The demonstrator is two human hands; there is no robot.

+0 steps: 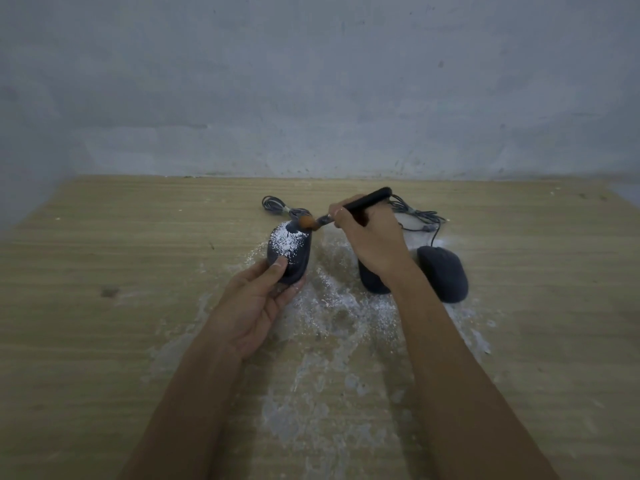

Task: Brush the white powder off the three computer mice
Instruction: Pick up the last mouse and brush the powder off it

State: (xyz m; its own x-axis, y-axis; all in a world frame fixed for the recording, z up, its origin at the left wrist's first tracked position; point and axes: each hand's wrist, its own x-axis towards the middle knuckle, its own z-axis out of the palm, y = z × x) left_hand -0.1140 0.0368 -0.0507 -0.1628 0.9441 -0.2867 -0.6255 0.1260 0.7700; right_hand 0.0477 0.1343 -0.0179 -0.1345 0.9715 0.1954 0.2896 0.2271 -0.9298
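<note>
Left hand [258, 299] cradles the left mouse [289, 252] from below, thumb on its rounded, powder-speckled back. Right hand [372, 242] pinches a slim black brush [360, 204] — orange bristles touching that mouse's front end. Right of it, a middle mouse [372, 280] lies partly hidden by the wrist; beyond, a smooth dark right mouse [443, 273]. Powder [339, 306] dusts the wood-grain table [104, 254] between them — cables [419, 213] coil behind.

left hand [256, 299] gripping powdered mouse [289, 252], brush [349, 211] touching
</note>
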